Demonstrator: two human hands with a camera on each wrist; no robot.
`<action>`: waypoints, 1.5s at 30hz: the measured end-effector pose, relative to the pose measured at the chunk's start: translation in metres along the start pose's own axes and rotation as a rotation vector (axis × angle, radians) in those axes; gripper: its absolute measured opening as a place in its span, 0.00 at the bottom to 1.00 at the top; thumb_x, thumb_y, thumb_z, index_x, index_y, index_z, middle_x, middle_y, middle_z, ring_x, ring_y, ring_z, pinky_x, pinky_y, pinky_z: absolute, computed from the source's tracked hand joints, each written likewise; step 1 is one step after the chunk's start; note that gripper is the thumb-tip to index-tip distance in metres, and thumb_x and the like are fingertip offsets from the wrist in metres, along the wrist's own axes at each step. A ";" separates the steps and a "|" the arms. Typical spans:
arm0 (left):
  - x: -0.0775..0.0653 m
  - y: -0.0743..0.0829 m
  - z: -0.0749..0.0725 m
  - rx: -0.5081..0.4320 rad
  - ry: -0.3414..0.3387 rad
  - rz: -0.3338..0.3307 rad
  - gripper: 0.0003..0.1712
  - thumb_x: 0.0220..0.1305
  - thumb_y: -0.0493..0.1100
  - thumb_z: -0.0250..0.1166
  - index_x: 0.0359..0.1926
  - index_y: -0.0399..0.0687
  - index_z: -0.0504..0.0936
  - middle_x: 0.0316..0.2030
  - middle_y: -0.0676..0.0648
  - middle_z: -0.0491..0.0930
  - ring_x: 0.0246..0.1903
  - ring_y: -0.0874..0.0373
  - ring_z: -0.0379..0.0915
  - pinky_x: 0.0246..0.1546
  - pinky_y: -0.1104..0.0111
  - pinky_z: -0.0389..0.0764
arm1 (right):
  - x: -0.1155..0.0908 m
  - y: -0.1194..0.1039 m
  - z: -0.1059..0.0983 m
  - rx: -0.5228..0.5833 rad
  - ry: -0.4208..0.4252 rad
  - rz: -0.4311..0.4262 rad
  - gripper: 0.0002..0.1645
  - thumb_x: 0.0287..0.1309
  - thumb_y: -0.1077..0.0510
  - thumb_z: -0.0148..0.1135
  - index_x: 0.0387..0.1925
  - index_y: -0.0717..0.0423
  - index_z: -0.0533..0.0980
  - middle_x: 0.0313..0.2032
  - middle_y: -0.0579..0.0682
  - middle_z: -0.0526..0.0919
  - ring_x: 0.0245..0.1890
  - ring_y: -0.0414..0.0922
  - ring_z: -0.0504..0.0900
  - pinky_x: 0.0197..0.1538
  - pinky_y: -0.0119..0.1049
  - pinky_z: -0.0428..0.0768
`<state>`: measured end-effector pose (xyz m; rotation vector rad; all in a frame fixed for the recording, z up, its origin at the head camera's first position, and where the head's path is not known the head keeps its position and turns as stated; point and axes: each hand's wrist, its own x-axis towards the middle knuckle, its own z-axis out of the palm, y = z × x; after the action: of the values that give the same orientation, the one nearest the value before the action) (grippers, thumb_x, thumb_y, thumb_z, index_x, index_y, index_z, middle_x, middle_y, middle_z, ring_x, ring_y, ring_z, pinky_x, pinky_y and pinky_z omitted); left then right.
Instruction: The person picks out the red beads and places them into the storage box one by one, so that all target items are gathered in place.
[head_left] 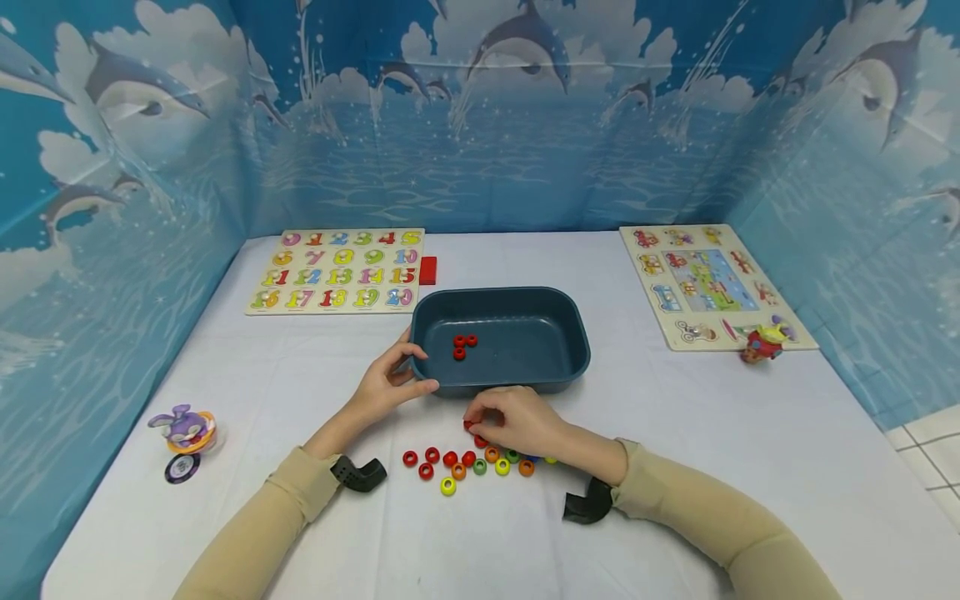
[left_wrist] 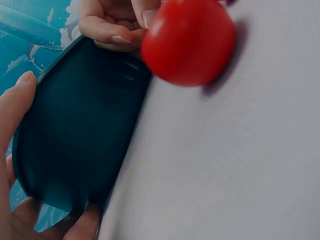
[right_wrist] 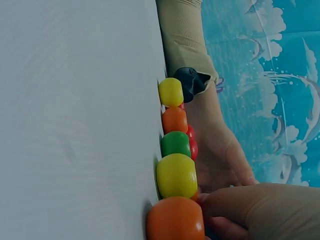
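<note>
A dark blue-green plastic basin [head_left: 573, 337] stands mid-table with three red beads [head_left: 460, 341] inside its left part. My left hand [head_left: 385, 381] grips the basin's left end, the thumb at its near corner. In the left wrist view, fingers of that hand [left_wrist: 85, 225] curl at the basin's rim. Just in front of the basin, my right hand [head_left: 521, 421] pinches a red bead [head_left: 468, 425] between thumb and fingertips. Under and before it lie several loose wooden-looking beads: red [head_left: 410, 458], orange [head_left: 527, 468], yellow [head_left: 502, 467] and green [head_left: 480, 467]. The right hand partly covers some beads.
A number puzzle board [head_left: 341, 271] lies at the back left, a red block [head_left: 428, 271] beside it. At the back right is a picture puzzle board [head_left: 712, 287] with a small toy figure [head_left: 763, 343]. A purple rabbit toy [head_left: 183, 427] and a black disc [head_left: 182, 468] sit at left.
</note>
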<state>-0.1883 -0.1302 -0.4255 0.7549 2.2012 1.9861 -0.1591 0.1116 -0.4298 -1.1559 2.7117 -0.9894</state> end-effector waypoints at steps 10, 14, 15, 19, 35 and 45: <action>0.000 0.001 0.000 -0.028 -0.005 0.018 0.23 0.51 0.30 0.64 0.46 0.26 0.65 0.68 0.39 0.39 0.61 0.37 0.48 0.52 0.48 0.63 | 0.002 -0.001 0.004 0.040 0.033 0.007 0.11 0.45 0.54 0.68 0.33 0.45 0.77 0.29 0.36 0.79 0.26 0.33 0.75 0.29 0.23 0.75; 0.000 0.001 0.000 -0.025 -0.007 0.026 0.22 0.52 0.30 0.64 0.45 0.26 0.65 0.67 0.39 0.39 0.61 0.37 0.48 0.52 0.48 0.63 | 0.001 -0.004 0.004 0.030 0.053 0.012 0.13 0.45 0.56 0.68 0.36 0.48 0.78 0.32 0.37 0.80 0.28 0.33 0.76 0.30 0.23 0.75; 0.000 0.001 0.000 -0.024 -0.009 0.029 0.22 0.52 0.30 0.64 0.45 0.26 0.65 0.67 0.39 0.39 0.61 0.37 0.48 0.52 0.48 0.63 | 0.001 -0.006 0.003 0.018 0.057 0.006 0.13 0.46 0.56 0.67 0.37 0.48 0.78 0.32 0.37 0.80 0.27 0.32 0.75 0.29 0.23 0.74; 0.000 0.001 0.000 -0.019 -0.010 0.033 0.22 0.52 0.30 0.64 0.45 0.26 0.65 0.67 0.39 0.39 0.61 0.36 0.48 0.52 0.48 0.62 | 0.001 -0.016 -0.007 0.032 0.056 -0.031 0.13 0.47 0.57 0.66 0.38 0.49 0.79 0.32 0.37 0.80 0.25 0.31 0.74 0.28 0.22 0.74; 0.001 0.000 -0.001 -0.007 -0.008 0.020 0.21 0.52 0.31 0.64 0.45 0.28 0.66 0.67 0.39 0.40 0.62 0.39 0.48 0.52 0.48 0.63 | 0.069 0.004 -0.086 0.124 0.037 0.008 0.15 0.48 0.61 0.65 0.41 0.53 0.77 0.39 0.45 0.79 0.35 0.41 0.78 0.32 0.32 0.77; 0.003 -0.025 -0.006 -0.009 -0.001 0.021 0.24 0.51 0.37 0.66 0.46 0.32 0.67 0.68 0.50 0.42 0.63 0.45 0.49 0.53 0.57 0.66 | 0.091 0.046 -0.057 0.065 -0.114 0.173 0.14 0.46 0.61 0.66 0.38 0.55 0.77 0.36 0.46 0.80 0.32 0.38 0.79 0.34 0.28 0.78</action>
<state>-0.2004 -0.1355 -0.4479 0.7812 2.1910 2.0033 -0.2692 0.1070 -0.3915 -0.9186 2.6166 -0.9496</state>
